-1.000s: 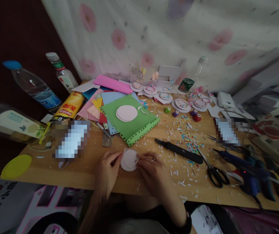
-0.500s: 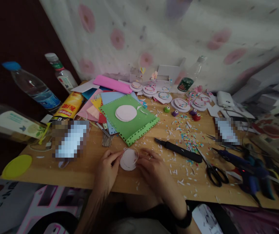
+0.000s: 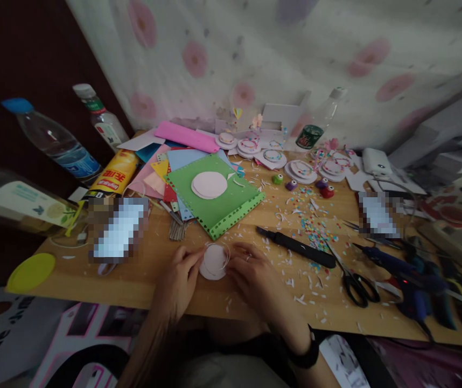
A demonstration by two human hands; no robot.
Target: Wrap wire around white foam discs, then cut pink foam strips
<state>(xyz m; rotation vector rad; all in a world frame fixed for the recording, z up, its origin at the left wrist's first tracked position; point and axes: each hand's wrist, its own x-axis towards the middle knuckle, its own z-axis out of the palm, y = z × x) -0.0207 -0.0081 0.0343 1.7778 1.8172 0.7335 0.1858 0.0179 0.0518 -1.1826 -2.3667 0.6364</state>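
A white round paper disc (image 3: 214, 268) lies on the wooden table before me, and a thin wire ring (image 3: 229, 256) rests over its face, slightly off-centre to the right. At the disc's upper left edge, my left hand (image 3: 179, 277) is closed, thumb and forefinger pinched together; whether they also touch the ring is hard to see. My right hand (image 3: 255, 277) has its fingers bent together at the ring's right side, with a finger ring and a black wristband on. Beyond them, pale round discs (image 3: 209, 185) are stacked on green patterned paper (image 3: 218, 214).
A black pen-like tool (image 3: 298, 247), scissors (image 3: 356, 288) and a blue glue gun (image 3: 406, 280) lie to the right among paper scraps and beads (image 3: 315, 234). Decorated discs (image 3: 301, 171) line the back. Bottles (image 3: 59, 145) and a phone (image 3: 120, 231) are at left.
The view has shifted slightly. Both hands keep the same hold at the disc and the ring, with hardly any movement.
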